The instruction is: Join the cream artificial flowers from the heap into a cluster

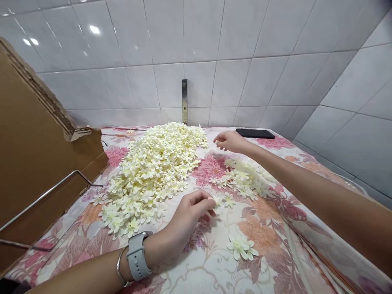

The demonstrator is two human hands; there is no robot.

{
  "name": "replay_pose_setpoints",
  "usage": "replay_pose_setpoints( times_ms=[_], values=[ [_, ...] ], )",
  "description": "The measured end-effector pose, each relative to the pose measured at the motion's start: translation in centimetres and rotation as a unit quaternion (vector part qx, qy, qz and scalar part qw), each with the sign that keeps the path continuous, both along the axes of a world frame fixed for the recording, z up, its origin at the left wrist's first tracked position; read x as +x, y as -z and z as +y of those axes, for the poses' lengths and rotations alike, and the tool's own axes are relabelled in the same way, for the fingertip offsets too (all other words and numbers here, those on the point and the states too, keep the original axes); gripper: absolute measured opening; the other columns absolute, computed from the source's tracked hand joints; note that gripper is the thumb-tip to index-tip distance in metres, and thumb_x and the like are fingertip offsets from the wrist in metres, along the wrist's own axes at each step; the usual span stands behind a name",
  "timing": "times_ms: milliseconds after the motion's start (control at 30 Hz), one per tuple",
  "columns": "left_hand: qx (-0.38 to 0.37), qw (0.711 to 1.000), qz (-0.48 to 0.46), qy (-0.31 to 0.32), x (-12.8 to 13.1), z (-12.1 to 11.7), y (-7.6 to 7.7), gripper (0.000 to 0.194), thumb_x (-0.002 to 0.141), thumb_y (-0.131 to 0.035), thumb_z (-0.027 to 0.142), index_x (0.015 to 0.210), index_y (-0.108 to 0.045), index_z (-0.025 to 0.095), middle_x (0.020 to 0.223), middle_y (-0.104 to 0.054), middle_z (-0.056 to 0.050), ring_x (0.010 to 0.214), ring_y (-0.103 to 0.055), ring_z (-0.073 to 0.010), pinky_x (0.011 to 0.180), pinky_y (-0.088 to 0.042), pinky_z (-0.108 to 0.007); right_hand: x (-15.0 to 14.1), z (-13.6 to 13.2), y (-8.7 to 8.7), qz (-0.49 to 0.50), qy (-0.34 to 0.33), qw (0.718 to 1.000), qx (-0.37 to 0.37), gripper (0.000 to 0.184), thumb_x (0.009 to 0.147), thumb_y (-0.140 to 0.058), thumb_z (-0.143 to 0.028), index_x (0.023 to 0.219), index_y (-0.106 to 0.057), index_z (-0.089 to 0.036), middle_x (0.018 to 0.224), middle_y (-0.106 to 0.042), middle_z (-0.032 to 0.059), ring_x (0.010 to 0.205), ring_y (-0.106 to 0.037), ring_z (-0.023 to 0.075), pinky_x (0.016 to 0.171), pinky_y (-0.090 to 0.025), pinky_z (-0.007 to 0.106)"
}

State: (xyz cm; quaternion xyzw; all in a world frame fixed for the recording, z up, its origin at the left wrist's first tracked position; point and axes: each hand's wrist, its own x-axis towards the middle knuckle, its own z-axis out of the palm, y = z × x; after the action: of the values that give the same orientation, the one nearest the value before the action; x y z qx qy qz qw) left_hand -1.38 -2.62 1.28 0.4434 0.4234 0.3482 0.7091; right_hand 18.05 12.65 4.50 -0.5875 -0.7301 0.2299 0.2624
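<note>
My left hand (191,212), with a grey watch and a silver bangle on the wrist, pinches a pale cream flower (217,199) by its edge above the cloth. Another loose flower (228,200) lies just right of it. My right hand (231,142) is farther back, fingers curled together; something small and pale shows at the fingertips, too small to name. To the left rises a large heap of cream flowers (159,163). Under my right forearm spreads a smaller, partly hidden pile of flowers (245,179). A small stack of flowers (241,247) sits nearer to me.
A floral cloth (196,265) covers the table. Behind my right hand lies a black phone (255,133). Cardboard (39,134) and a metal wire frame (45,196) border the left side. A metal bracket (184,100) is fixed to the tiled wall (245,36) at the back.
</note>
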Motion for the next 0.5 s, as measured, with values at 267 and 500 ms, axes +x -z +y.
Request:
replay_pose_setpoints(
  times_ms=[267,500],
  values=[
    [0.035,0.997,-0.05,-0.045,0.1,0.7,0.6,0.014,0.072,-0.055,0.014,0.068,-0.044,0.019,0.074,-0.059,0.001,0.063,-0.057,-0.0112,0.059,-0.045,-0.022,-1.2,-13.4,1.1,0.17,-0.067,0.98,-0.074,0.014,0.088,-0.044,-0.024,0.082,-0.055,-0.017,0.069,-0.058,-0.0006,0.062,-0.058,0.0123,0.06,-0.05,0.027],
    [0.023,0.998,0.019,0.054,0.1,0.1,0.5,0.018,0.075,-0.063,0.031,0.071,-0.049,0.02,0.05,-0.042,0.008,0.043,-0.037,-0.0064,0.042,-0.032,-0.018,-1.9,-16.9,3.0,0.283,-0.002,0.957,-0.069,0.01,0.079,-0.06,-0.03,0.08,-0.062,-0.02,0.074,-0.063,0.0004,0.07,-0.059,0.0159,0.059,-0.045,0.025]
  ],
)
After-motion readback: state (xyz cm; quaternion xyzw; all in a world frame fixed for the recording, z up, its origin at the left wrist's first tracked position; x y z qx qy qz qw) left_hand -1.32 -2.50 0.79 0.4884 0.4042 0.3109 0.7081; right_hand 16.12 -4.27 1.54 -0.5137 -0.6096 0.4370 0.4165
